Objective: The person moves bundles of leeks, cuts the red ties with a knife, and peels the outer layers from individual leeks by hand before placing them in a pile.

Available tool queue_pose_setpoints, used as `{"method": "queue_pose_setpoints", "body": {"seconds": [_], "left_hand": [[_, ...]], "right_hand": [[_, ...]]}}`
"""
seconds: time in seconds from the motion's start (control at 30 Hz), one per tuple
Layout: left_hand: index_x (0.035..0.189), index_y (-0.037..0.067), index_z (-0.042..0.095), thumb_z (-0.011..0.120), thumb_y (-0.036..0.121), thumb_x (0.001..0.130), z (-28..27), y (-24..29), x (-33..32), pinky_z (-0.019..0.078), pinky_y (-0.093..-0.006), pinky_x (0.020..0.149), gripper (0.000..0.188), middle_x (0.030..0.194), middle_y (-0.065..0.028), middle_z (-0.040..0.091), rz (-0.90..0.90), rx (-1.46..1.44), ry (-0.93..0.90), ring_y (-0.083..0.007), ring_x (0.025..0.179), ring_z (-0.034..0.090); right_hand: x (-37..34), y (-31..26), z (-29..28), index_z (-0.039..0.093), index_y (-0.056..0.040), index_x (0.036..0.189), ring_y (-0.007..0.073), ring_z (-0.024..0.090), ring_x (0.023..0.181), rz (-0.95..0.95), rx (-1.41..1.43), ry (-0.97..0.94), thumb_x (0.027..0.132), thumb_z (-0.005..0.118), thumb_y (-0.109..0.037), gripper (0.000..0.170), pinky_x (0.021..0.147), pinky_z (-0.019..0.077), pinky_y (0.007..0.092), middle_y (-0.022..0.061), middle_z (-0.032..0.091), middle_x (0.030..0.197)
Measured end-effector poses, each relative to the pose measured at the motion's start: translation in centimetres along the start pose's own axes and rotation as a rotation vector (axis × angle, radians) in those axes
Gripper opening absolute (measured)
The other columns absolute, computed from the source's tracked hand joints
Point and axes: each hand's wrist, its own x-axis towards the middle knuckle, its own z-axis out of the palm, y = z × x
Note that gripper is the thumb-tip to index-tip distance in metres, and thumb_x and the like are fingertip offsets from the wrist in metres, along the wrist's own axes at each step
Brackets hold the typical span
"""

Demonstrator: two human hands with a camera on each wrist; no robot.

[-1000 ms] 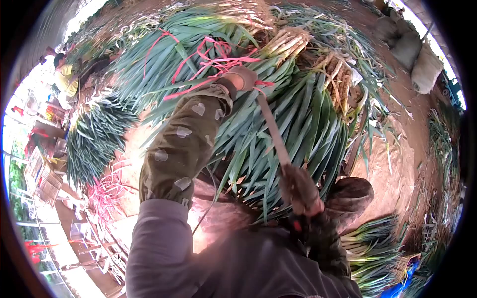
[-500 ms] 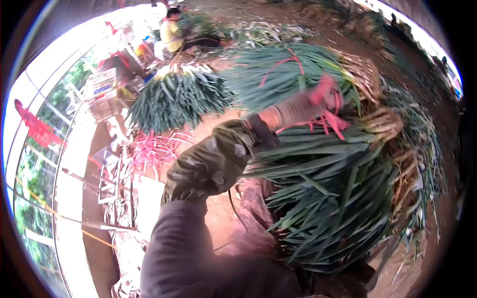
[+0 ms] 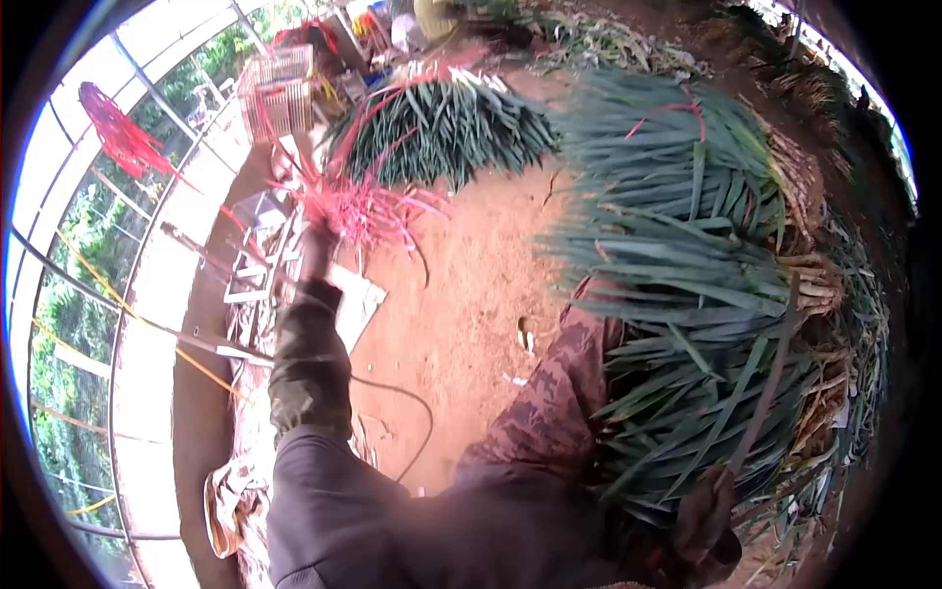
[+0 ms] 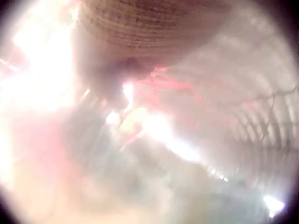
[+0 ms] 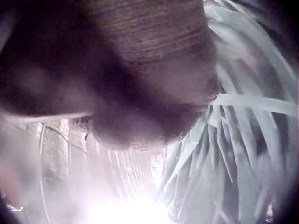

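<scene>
In the head view my left hand reaches out to the left, gloved and blurred. It grips a bunch of pink plastic strips, whose loose ends fan out around it. Pink strips also spread from below the left glove in the left wrist view. Low on the right, my gloved right hand holds a long, narrow, blade-like tool, which slants upward across the leeks. In the right wrist view the right glove hides what it grips, with leek leaves beside it.
More bundled leeks lie along the right, roots outward, one tied with a pink strip. Another leek pile lies at the back. Plastic crates stand back left. Below the left arm a dark cord curves over the bare ground.
My left hand has swung from the leek bundles over to the left, carrying pink strips. The head view has turned left. My right hand keeps its hold on the long tool.
</scene>
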Motion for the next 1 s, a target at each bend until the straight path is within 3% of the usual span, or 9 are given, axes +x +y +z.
{"method": "queue_pose_setpoints", "body": {"seconds": [0.1, 0.3, 0.37, 0.53, 0.6, 0.7, 0.8, 0.9, 1.0], "left_hand": [[0.098, 0.007, 0.063, 0.070, 0.013, 0.090, 6.7, -4.5, -23.5, 0.0526, -0.0316, 0.052, 0.012, 0.077, 0.0029, 0.055, -0.695, -0.907, -1.094, -0.0131, 0.061, 0.056], [0.088, 0.009, 0.060, 0.062, 0.022, 0.095, 8.7, 4.9, -42.4, 0.0538, -0.0337, 0.050, 0.014, 0.071, 0.0016, 0.054, -0.340, -0.328, -1.805, -0.0165, 0.056, 0.063], [0.084, 0.012, 0.059, 0.060, 0.024, 0.095, 9.8, 2.3, -40.2, 0.0512, -0.0312, 0.054, 0.016, 0.072, 0.0028, 0.053, -0.345, -0.705, -1.837, -0.0133, 0.058, 0.057], [0.088, 0.012, 0.064, 0.063, 0.019, 0.091, 10.9, -5.4, -12.4, 0.0470, -0.0321, 0.061, 0.007, 0.073, -0.0020, 0.058, -0.382, -1.051, -0.891, -0.0126, 0.067, 0.054], [0.105, 0.008, 0.068, 0.065, 0.019, 0.087, 4.8, -2.7, 0.1, 0.0517, -0.0444, 0.076, 0.021, 0.096, -0.0175, 0.068, 0.172, -0.060, -0.339, -0.0343, 0.093, 0.066], [0.124, 0.010, 0.059, 0.077, 0.011, 0.075, -3.1, 2.0, 9.8, 0.0527, -0.0487, 0.090, 0.053, 0.133, -0.0212, 0.057, 0.244, 0.302, -0.369, -0.0411, 0.112, 0.062], [0.141, 0.009, 0.035, 0.081, 0.007, 0.065, -4.7, 5.6, 11.1, 0.0517, -0.0474, 0.098, 0.088, 0.157, -0.0267, 0.023, 0.019, 0.515, -0.311, -0.0444, 0.123, 0.056], [0.140, 0.007, 0.034, 0.073, 0.013, 0.075, -1.2, 3.8, 8.4, 0.0531, -0.0486, 0.094, 0.076, 0.152, -0.0293, 0.028, 0.004, 0.537, -0.287, -0.0463, 0.117, 0.059], [0.125, 0.006, 0.055, 0.070, 0.024, 0.078, 2.9, 2.7, 1.1, 0.0533, -0.0478, 0.092, 0.052, 0.131, -0.0245, 0.054, 0.054, 0.492, -0.446, -0.0437, 0.108, 0.064]], "right_hand": [[0.0, 0.4, 0.8, 0.056, -0.0110, 0.113, 0.0094, 0.027, 0.036, 0.121, 0.050, -0.091, 0.102, 0.052, -0.036, 0.027, 0.034, 0.0241, 0.0238, -0.0062, 0.039, 0.058], [0.6, 0.3, 1.1, 0.056, -0.0129, 0.117, 0.0066, 0.030, 0.036, 0.136, 0.040, 0.050, 0.106, 0.046, -0.036, 0.028, 0.031, 0.0242, 0.0227, -0.0070, 0.039, 0.059], [0.9, 0.1, -0.5, 0.056, -0.0127, 0.120, 0.0066, 0.030, 0.036, 0.148, 0.098, -0.083, 0.106, 0.045, -0.038, 0.031, 0.030, 0.0241, 0.0231, -0.0070, 0.040, 0.059], [0.1, 0.4, 1.7, 0.055, -0.0105, 0.125, 0.0062, 0.035, 0.038, 0.117, 0.010, 0.072, 0.107, 0.043, -0.038, 0.035, 0.032, 0.0279, 0.0236, -0.0068, 0.044, 0.060], [0.1, 0.9, 2.0, 0.054, -0.0081, 0.129, 0.0054, 0.040, 0.044, 0.141, -0.026, 0.198, 0.107, 0.045, -0.033, 0.035, 0.038, 0.0327, 0.0215, -0.0052, 0.054, 0.067], [-2.3, 2.6, 4.3, 0.055, -0.0049, 0.134, 0.0050, 0.047, 0.054, -0.325, -0.735, 0.181, 0.105, 0.048, -0.023, 0.035, 0.049, 0.0378, 0.0181, 0.0009, 0.068, 0.087], [-3.2, 2.8, 6.7, 0.056, -0.0057, 0.133, 0.0050, 0.042, 0.050, -0.364, -0.744, 0.225, 0.105, 0.048, -0.027, 0.036, 0.047, 0.0341, 0.0190, -0.0001, 0.061, 0.082], [-3.7, 1.6, 8.4, 0.058, -0.0084, 0.130, 0.0051, 0.031, 0.040, -0.127, -0.407, 0.359, 0.105, 0.047, -0.037, 0.039, 0.038, 0.0257, 0.0220, -0.0051, 0.045, 0.063], [-3.7, 2.2, 4.7, 0.055, -0.0024, 0.133, 0.0080, 0.040, 0.045, -0.109, -0.158, 0.384, 0.105, 0.047, -0.025, 0.037, 0.044, 0.0324, 0.0200, 0.0024, 0.061, 0.076]]}}
